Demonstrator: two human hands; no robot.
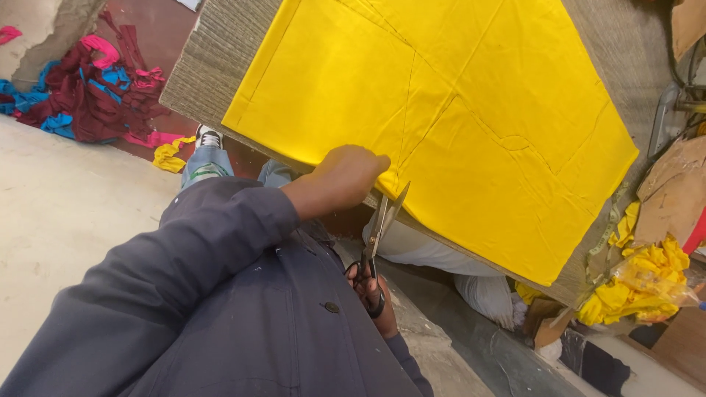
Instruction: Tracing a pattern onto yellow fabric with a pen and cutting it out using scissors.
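Left hand [346, 180] closed in a loose fist at the near edge of the yellow cloth [441, 110], knuckles pressing the fabric down just where the worktop [213, 59] ends. Dark blue sleeve [184, 250] running back from that wrist across the lower left of the view.

Right hand [371, 290] lower down, below the worktop edge, fingers hooked through the black handles of the scissors [379, 235]. Blades partly open, pointing up, tips touching the cloth's near edge just beside the left hand. Grip narrow, wrapped on the handles; most of this hand hidden behind the jacket.

Yellow cloth spread flat over the grey, ribbed worktop, covering most of it, 1 corner hanging slightly past the near edge at lower right. Thin drawn lines crossing the fabric, several meeting near the middle.

Around it:
- heap of red, pink and blue fabric scraps [95, 88] on the floor at upper left, well apart from the hands
- small yellow scrap [170, 156] on the floor near a white and black shoe [209, 137]
- jeans leg [202, 165] just below the shoe
- bundle of crumpled yellow offcuts [640, 283] at the right, beside the worktop's corner
- pieces of brown cardboard [673, 191] above that bundle
- white sack [456, 265] under the worktop edge, near the scissors

Pale concrete floor [66, 198] along the left side.
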